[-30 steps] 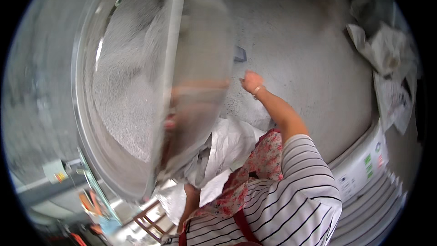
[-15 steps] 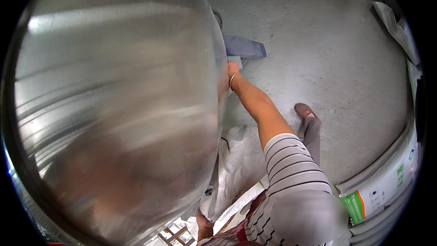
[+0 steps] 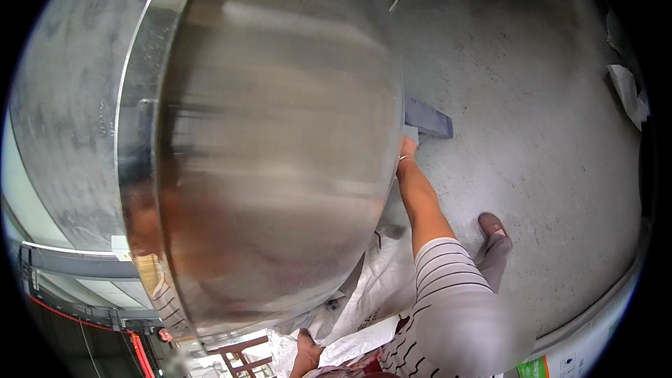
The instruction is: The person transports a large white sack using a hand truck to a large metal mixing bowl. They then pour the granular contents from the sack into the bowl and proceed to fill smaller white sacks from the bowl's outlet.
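A large, shiny metal drum fills the middle of the view, its curved side reflecting my arm and shirt. My right arm stretches forward along its right side, a bangle at the wrist. My right hand is at a small light grey box beside a blue-grey metal bar; the drum hides part of the hand, and its fingers cannot be made out. Low in the view, my left hand is closed at the edge of a white woven sack hanging by the drum's lower end.
Grey concrete floor stretches along the right, my shoe on it. Stacked printed bags lie at the lower right, with a crumpled white sheet farther up. A brown wooden frame and a red pipe show at lower left.
My view has swung left, so the drum and my arms sit farther right, and its left rim and the grey surface beyond now show. My right hand stays at the grey box.
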A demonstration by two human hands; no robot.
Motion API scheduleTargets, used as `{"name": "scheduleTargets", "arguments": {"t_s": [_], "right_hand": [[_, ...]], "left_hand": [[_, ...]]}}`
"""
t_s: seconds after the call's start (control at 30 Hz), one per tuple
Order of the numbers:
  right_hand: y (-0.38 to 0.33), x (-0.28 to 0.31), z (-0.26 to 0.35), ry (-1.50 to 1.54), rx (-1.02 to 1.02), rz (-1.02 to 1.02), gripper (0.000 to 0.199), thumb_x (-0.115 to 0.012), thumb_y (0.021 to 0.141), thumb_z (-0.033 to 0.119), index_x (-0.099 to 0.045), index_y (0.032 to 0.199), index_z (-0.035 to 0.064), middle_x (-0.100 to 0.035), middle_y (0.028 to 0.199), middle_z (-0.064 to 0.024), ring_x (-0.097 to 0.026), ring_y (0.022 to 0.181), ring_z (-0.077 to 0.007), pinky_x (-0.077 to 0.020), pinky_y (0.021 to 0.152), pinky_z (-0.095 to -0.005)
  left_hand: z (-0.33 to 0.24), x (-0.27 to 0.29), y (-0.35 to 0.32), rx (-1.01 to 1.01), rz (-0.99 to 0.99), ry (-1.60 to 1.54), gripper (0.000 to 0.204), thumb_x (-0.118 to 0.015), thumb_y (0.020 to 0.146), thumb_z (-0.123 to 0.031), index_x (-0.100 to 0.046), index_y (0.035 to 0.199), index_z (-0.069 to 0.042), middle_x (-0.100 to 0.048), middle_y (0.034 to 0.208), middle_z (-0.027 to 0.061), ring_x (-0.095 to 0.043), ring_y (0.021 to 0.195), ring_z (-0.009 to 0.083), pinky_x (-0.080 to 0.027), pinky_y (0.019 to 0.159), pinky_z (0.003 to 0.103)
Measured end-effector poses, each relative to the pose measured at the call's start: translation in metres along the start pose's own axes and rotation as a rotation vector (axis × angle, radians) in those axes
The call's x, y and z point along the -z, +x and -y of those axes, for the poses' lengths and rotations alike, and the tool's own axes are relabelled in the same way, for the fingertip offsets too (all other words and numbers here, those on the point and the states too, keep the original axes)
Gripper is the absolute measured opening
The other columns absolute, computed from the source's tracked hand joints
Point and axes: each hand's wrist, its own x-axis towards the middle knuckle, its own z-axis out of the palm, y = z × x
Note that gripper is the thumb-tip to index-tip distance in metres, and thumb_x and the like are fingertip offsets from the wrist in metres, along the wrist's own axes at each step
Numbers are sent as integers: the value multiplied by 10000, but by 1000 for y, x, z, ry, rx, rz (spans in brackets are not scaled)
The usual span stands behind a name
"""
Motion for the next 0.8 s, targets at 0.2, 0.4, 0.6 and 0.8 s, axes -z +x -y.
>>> {"name": "scheduleTargets", "arguments": {"t_s": [0.2, 0.4, 0.6, 0.8], "right_hand": [[4, 10, -21, -84, -69, 25, 151, -541, 776, 192, -677, 742, 137, -655, 775, -98, -646, 735, -243, -511, 602, -349], [-92, 51, -20, -32, 46, 67, 332, -493, 821, 318, -633, 731, 31, -635, 748, -164, -613, 772, -329, -485, 682, -422], [-273, 101, 28, 349, -95, 30, 354, -509, 805, 312, -572, 719, -25, -577, 681, -237, -564, 666, -398, -444, 619, -439], [-408, 195, 129, 526, 124, 267, 230, -579, 809, 214, -556, 726, 1, -512, 551, -95, -454, 501, -128, -395, 498, -294]], "left_hand": [[-1, -4, 1, -19, 41, -12, 486, -376, 910, -414, -444, 1254, -77, -494, 1237, 142, -464, 1129, 344, -363, 938, 551], [8, 6, -12, -41, 86, 20, 467, -379, 900, -395, -452, 1233, -76, -501, 1224, 107, -485, 1109, 294, -412, 927, 447], [-2, 21, 10, -144, 100, -128, 416, -531, 849, -277, -489, 1199, -56, -534, 1155, 70, -517, 1032, 227, -465, 835, 372], [1, 16, 19, -153, -154, -65, 480, -465, 889, -423, -563, 1013, 30, -587, 879, 123, -559, 762, 237, -457, 579, 398]]}}
